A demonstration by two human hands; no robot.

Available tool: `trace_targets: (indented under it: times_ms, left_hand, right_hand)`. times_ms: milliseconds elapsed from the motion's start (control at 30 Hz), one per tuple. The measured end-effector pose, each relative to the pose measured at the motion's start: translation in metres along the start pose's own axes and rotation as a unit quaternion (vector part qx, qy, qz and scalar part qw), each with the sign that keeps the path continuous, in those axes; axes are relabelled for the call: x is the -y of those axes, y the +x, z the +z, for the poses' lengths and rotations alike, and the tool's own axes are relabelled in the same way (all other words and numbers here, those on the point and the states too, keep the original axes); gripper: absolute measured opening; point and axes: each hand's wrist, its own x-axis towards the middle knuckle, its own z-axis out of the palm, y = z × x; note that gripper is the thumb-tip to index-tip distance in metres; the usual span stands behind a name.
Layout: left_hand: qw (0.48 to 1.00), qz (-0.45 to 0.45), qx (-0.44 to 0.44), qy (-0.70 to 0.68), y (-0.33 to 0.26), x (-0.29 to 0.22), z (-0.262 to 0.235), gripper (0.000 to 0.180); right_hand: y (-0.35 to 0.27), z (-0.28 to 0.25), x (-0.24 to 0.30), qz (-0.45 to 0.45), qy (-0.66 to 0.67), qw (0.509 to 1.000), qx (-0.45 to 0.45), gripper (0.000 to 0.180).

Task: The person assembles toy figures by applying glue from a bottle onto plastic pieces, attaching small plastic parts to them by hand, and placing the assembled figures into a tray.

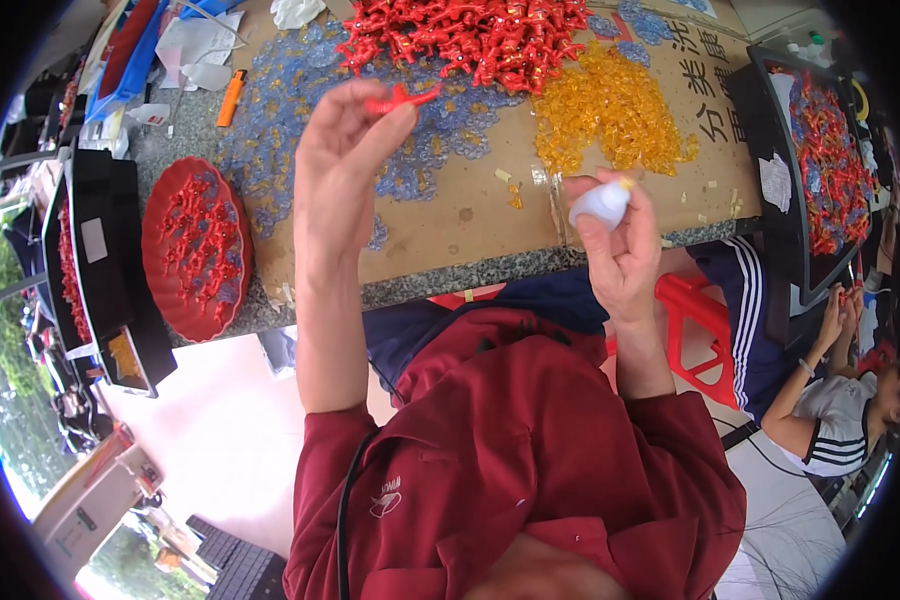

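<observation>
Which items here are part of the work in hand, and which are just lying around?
In use:
- left hand pinching a small red plastic piece
- right hand gripping a small white bottle
- red pile, yellow pile and blue pile of pieces on the cardboard sheet

Lying about:
- orange lighter-like tool
- red round tray
- black tray, right
- crumpled paper

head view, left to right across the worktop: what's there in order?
Black tray → red round dish → left hand pinching a red plastic piece → yellow pieces pile, with the right hand holding a small white bottle below it → black tray of red pieces.
</observation>
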Motion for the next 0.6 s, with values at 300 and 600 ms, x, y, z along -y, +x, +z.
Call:
trace_targets:
  times_ms: [300, 600]
  left_hand:
    - [0.943, -0.145, -0.037, -0.296, -0.1, 0.029, -0.005, 0.025]
    - [0.923, -0.184, -0.075, -0.33, -0.124, 0.042, -0.007, 0.017]
  right_hand:
    - [-0.003, 0.021, 0.033, 0.103, -0.007, 0.987, 0.124, 0.034]
    - [-0.009, 0.024, 0.042, 0.065, -0.057, 0.984, 0.155, 0.032]
